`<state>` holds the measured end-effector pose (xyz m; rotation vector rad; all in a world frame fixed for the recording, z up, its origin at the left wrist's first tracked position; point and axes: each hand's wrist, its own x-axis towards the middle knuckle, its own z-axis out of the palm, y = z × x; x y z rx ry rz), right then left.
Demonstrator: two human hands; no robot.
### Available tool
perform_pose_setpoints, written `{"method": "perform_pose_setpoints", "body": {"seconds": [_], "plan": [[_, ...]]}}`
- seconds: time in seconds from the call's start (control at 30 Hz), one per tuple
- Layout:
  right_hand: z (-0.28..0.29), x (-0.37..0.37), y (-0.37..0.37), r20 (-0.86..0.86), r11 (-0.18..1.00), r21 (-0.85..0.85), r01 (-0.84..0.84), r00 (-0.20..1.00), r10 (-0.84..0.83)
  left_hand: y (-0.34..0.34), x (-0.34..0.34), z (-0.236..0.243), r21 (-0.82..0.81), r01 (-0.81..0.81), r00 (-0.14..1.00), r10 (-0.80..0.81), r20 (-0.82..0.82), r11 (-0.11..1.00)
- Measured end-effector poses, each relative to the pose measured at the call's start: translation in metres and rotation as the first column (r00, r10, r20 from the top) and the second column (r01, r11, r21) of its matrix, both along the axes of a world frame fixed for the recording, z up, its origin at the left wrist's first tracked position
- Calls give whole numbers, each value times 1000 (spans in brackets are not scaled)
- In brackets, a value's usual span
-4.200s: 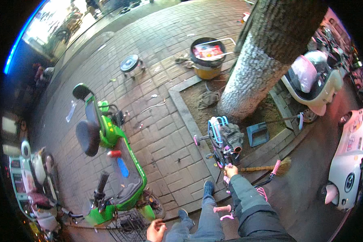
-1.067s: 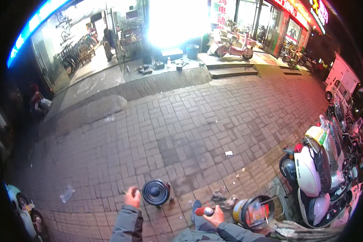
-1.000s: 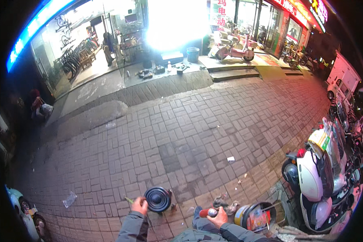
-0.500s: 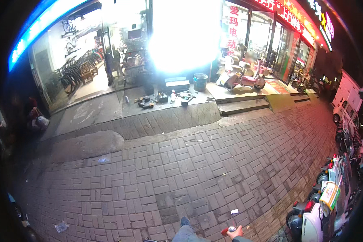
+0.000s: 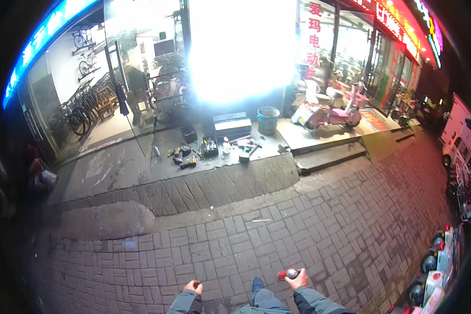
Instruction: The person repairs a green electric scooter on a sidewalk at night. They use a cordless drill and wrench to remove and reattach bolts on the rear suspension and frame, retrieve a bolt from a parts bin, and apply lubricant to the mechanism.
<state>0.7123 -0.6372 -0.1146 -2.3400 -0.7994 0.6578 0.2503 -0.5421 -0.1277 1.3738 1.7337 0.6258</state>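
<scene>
My right hand (image 5: 299,280) is wrapped round a small red can (image 5: 283,275) with a round silvery-grey end, held out low in front of me. To its left, my left hand (image 5: 193,287) is closed, with a dark reddish-brown bit showing at the fingers. What that is, I cannot make out. Both hands are above the brick paving, apart from each other. Between them a shoe (image 5: 257,283) of mine points forward.
Ahead, a raised shop front holds power tools (image 5: 182,157), a toolbox (image 5: 232,124), a bucket (image 5: 268,121) and a white bottle (image 5: 226,146). A concrete ramp (image 5: 220,183) and a step (image 5: 332,158) lead up to it. A pink scooter (image 5: 340,115) stands right; parked scooters (image 5: 429,261) line the right edge.
I have come closer to the shop front. My left hand has come into view at the lower edge. My right hand has risen a little with the red can in it.
</scene>
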Motion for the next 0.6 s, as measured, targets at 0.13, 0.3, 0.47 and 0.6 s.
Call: {"method": "perform_pose_setpoints", "body": {"seconds": [0.13,0.3,0.47,0.6], "plan": [[19,-5,163,29,961,-20,-275,961,276,9,-29,-1,-361,-156,949,38,-314,920],[17,-21,359,60,881,-35,-472,879,474,38,-36,-38,-559,-279,950,139,-280,781],[-5,-33,547,16,912,-89,-400,915,403,172,-11,-91,-594,-320,947,239,-214,738],[13,-26,697,66,957,-18,-288,955,289,301,-2,-103,-510,-315,949,276,-152,801]]}}
